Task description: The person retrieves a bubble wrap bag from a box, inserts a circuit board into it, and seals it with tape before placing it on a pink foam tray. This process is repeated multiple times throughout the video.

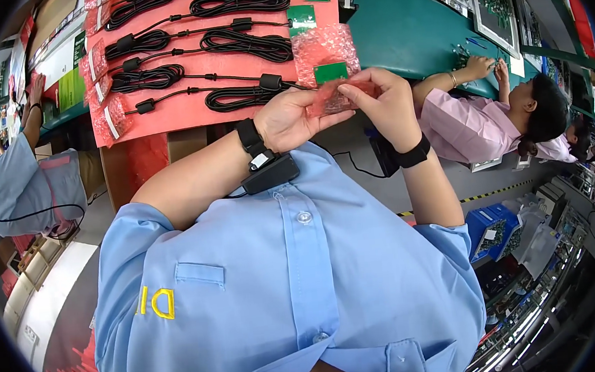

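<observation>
In front of my chest I hold a small pink bubble-wrap pouch [329, 101]. My left hand [289, 121] is turned palm up, its thumb and fingers around the pouch's left side. My right hand [388, 107] pinches the other side between thumb and fingers. What lies inside the pouch is hard to make out. Just beyond it, a green circuit board [330, 73] rests by a larger piece of pink bubble wrap [325, 42]. Coiled black cables [244, 45] lie in rows to the left, several with ends in bubble-wrap pouches [109, 122].
The cables lie on a pink foam sheet [198, 120] on the bench. More green boards [302, 19] lie along its right side. At right, a person in pink [470, 120] works at the green bench top [397, 31]; another person in blue [14, 184] stands at left. Blue bins [493, 230] sit lower right.
</observation>
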